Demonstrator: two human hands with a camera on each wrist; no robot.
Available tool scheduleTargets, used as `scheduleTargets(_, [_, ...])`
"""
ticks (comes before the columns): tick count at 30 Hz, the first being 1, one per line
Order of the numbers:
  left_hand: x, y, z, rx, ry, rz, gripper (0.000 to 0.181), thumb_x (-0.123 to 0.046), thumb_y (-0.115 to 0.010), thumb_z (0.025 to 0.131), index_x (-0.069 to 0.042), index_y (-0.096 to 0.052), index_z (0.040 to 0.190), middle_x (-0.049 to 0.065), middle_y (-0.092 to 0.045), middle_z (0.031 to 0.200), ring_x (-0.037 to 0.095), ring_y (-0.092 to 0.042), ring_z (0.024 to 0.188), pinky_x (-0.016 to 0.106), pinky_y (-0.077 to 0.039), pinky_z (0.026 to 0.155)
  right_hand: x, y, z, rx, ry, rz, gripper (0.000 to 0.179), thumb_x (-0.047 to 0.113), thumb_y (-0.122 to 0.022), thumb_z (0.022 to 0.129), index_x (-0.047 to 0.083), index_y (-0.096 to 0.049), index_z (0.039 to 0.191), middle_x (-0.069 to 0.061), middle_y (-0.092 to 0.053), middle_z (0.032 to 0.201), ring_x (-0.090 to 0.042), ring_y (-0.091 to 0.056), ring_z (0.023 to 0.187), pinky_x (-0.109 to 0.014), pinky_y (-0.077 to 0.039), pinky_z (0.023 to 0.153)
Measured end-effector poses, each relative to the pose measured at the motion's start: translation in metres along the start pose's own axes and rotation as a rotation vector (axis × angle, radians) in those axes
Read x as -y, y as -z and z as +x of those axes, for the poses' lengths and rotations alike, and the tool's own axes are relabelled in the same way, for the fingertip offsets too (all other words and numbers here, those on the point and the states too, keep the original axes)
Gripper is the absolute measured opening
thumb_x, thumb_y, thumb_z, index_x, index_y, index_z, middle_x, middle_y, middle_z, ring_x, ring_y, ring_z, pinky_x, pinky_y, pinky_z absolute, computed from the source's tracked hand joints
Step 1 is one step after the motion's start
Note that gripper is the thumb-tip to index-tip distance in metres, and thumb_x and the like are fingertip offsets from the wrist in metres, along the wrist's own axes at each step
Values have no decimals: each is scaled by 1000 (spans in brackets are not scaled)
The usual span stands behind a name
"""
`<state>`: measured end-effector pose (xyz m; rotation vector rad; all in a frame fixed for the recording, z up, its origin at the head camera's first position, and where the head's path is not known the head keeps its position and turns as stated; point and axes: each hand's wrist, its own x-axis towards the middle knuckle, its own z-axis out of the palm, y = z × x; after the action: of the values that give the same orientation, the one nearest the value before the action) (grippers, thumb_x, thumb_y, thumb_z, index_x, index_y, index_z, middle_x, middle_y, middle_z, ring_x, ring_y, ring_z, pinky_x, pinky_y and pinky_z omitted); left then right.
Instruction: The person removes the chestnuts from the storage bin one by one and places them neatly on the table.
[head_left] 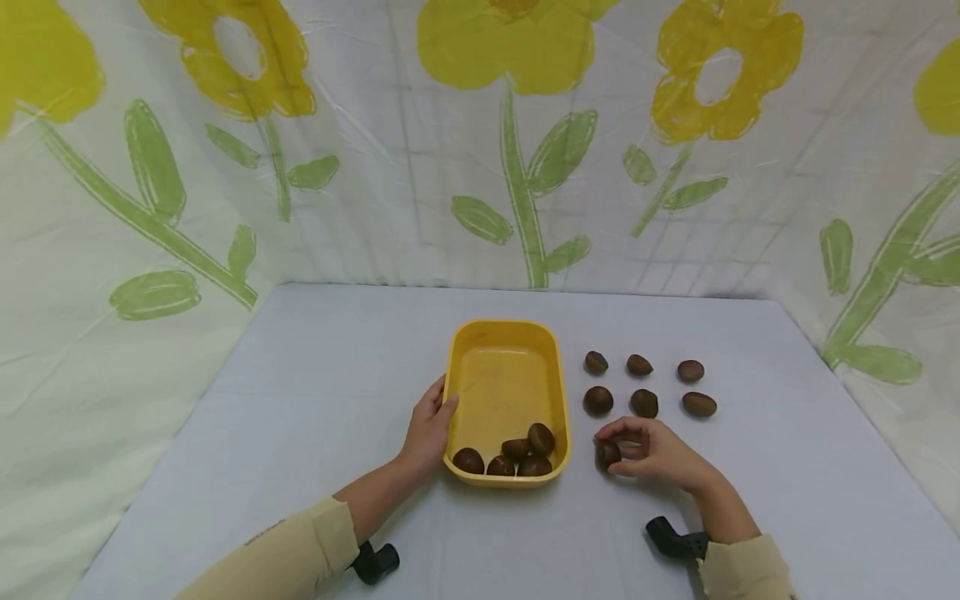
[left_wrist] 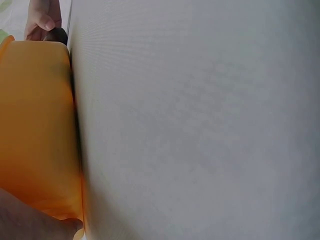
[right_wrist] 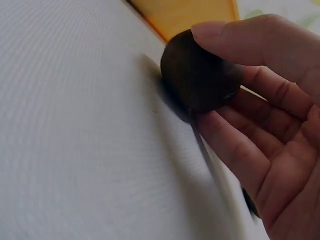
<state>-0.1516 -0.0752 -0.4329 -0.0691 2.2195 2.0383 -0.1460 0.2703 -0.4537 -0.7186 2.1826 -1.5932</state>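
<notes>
A yellow plastic tray point(head_left: 504, 379) stands on the white table, with several brown chestnuts point(head_left: 541, 439) gathered at its near end. My left hand point(head_left: 427, 433) grips the tray's left side, thumb at the rim; in the left wrist view the tray's outer wall point(left_wrist: 37, 115) fills the left edge. To the right of the tray, my right hand point(head_left: 663, 457) pinches a chestnut point(head_left: 610, 454) between thumb and fingers. Seen from the right wrist, this dark round chestnut point(right_wrist: 197, 75) is close to the tabletop; whether it touches the cloth I cannot tell.
Beyond my right hand lie two rows of three chestnuts, among them one in the far row point(head_left: 639, 366) and one in the near row point(head_left: 598, 401). Flower-printed white curtains point(head_left: 360, 208) border the table point(head_left: 300, 358). Black camera mounts point(head_left: 675, 540) sit at both wrists.
</notes>
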Motion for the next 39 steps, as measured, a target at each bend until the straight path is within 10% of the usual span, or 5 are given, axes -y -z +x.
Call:
scheduleTargets(22, [0, -2, 1, -2, -10, -5, 48, -13, -38, 100, -2, -25, 146, 16, -34, 149, 32, -40, 132, 47, -33, 109, 41, 23, 2, -179, 51, -212, 46, 9, -73, 78, -4, -58, 120, -16, -61, 120, 2, -58, 108, -18, -49, 90])
scheduleTargets(39, [-2, -1, -1, -10, 3, 6, 48, -13, -38, 100, -3, -25, 146, 17, -34, 148, 32, -40, 132, 48, -34, 108, 116, 26, 66, -32, 96, -371, 49, 15, -74, 78, 2, -59, 123, -14, -61, 125, -17, -61, 111, -43, -48, 93])
